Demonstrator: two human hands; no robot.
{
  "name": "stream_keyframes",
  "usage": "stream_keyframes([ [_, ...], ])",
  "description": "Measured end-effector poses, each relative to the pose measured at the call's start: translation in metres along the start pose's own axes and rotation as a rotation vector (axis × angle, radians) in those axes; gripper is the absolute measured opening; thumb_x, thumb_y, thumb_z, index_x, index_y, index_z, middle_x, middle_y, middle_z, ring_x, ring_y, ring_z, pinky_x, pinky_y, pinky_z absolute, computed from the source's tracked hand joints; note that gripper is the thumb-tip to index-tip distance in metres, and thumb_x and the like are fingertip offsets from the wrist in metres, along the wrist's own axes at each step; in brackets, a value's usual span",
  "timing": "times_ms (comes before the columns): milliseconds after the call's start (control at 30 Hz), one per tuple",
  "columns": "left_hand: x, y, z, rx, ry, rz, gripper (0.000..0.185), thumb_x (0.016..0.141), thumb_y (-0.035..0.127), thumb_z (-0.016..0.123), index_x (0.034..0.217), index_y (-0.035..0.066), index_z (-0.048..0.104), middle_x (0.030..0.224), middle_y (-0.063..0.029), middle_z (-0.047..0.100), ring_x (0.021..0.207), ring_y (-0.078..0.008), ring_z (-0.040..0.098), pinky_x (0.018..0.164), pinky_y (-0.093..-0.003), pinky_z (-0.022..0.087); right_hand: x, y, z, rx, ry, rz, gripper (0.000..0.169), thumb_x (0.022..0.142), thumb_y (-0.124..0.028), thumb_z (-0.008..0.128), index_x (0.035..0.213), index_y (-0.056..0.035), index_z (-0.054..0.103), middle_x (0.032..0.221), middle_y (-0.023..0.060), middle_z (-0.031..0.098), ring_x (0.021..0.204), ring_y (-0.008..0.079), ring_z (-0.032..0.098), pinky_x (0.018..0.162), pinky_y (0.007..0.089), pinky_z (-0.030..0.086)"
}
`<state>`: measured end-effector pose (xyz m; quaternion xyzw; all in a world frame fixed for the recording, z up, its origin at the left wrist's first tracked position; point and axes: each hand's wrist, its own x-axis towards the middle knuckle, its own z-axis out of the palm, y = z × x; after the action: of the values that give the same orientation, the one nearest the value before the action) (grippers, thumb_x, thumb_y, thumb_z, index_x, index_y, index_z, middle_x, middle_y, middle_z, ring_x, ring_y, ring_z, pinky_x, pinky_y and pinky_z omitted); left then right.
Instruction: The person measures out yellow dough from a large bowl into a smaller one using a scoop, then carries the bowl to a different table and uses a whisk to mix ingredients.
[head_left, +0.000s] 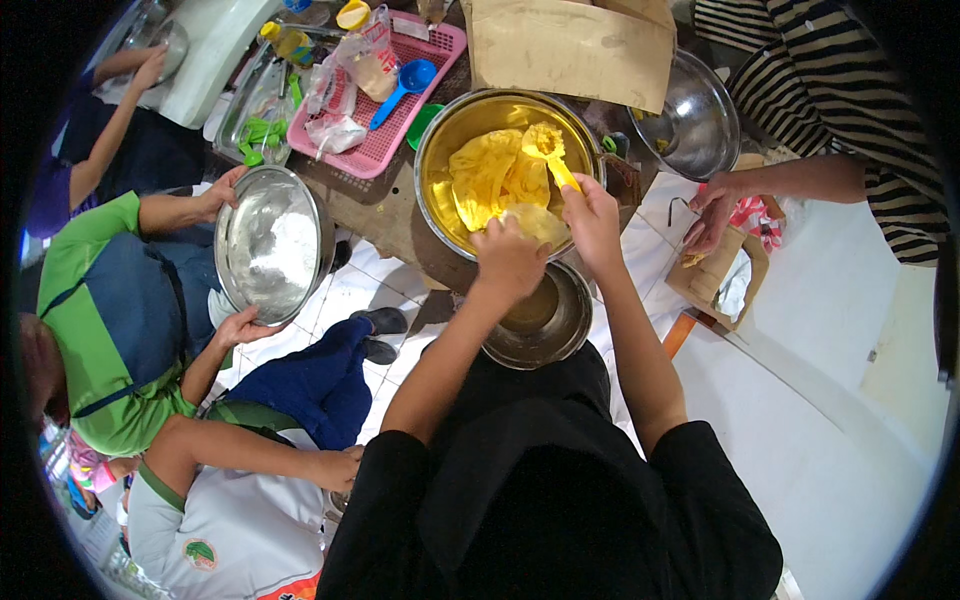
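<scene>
A large metal bowl (429, 199), golden with reflections inside, stands before me on the tabletop. In it lies a crumpled plastic bag (487, 169) with yellow contents. My right hand (594, 217) grips the handle of a yellow plastic spoon (561, 174), whose scoop carries a crumbly yellow mash (543, 139). My left hand (511, 259), slightly blurred, reaches over the near rim, its fingers pinching the pale, see-through edge of the bag (541, 223). Below my hands, partly hidden by my left arm, is a smaller steel bowl (574, 322) with something brownish inside.
A pink plastic basket (371, 161) holds bags and a blue measuring scoop (405, 90). At left a person in green holds a steel bowl with white powder (285, 247). Cardboard (562, 52) borders the far rim. A striped-sleeved person's hand (712, 214) is at right, near another steel bowl (694, 120).
</scene>
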<state>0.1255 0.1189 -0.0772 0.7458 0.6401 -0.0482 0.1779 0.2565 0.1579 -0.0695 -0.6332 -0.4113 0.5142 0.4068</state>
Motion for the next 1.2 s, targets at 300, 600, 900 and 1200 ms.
stream_keyframes([
  [300, 0.056, -0.039, -0.002, -0.024, 0.283, -0.210, 0.030, 0.075, 0.025, 0.066, 0.085, -0.003, 0.066, 0.106, -0.0190, 0.051, 0.099, -0.0343, 0.045, 0.080, -0.0449, 0.040, -0.008, 0.019, -0.009, -0.024, 0.057, -0.051, 0.023, 0.085, -0.015, 0.054, 0.101, 0.0012, 0.059, 0.081, 0.0151, 0.064, 0.074, 0.0211, 0.062, 0.068, 0.0314, 0.046],
  [600, 0.088, -0.045, 0.039, 0.011, 0.275, -0.354, 0.027, 0.073, 0.018, 0.066, 0.083, -0.007, 0.067, 0.112, -0.0232, 0.048, 0.106, -0.0369, 0.041, 0.087, -0.0458, 0.037, -0.017, 0.003, -0.013, -0.050, 0.069, -0.075, 0.022, 0.084, -0.016, 0.054, 0.099, 0.0003, 0.059, 0.078, 0.0159, 0.064, 0.071, 0.0247, 0.063, 0.067, 0.0332, 0.047],
  [900, 0.024, -0.037, -0.024, -0.193, 0.421, -0.395, 0.021, 0.074, 0.015, 0.065, 0.081, -0.005, 0.066, 0.110, -0.0198, 0.046, 0.104, -0.0346, 0.039, 0.091, -0.0433, 0.033, 0.001, -0.001, -0.018, -0.263, -0.151, 0.046, 0.034, 0.081, -0.022, 0.052, 0.099, 0.0047, 0.060, 0.082, 0.0261, 0.062, 0.082, 0.0381, 0.062, 0.075, 0.0405, 0.047],
  [1200, -0.012, -0.032, -0.032, -0.048, 0.406, -0.328, 0.021, 0.072, 0.016, 0.064, 0.076, -0.004, 0.067, 0.109, -0.0203, 0.045, 0.101, -0.0361, 0.037, 0.085, -0.0462, 0.033, 0.022, -0.009, 0.036, -0.620, -0.340, -0.027, 0.030, 0.074, -0.020, 0.056, 0.091, 0.0045, 0.064, 0.086, 0.0276, 0.062, 0.085, 0.0391, 0.062, 0.077, 0.0429, 0.049],
])
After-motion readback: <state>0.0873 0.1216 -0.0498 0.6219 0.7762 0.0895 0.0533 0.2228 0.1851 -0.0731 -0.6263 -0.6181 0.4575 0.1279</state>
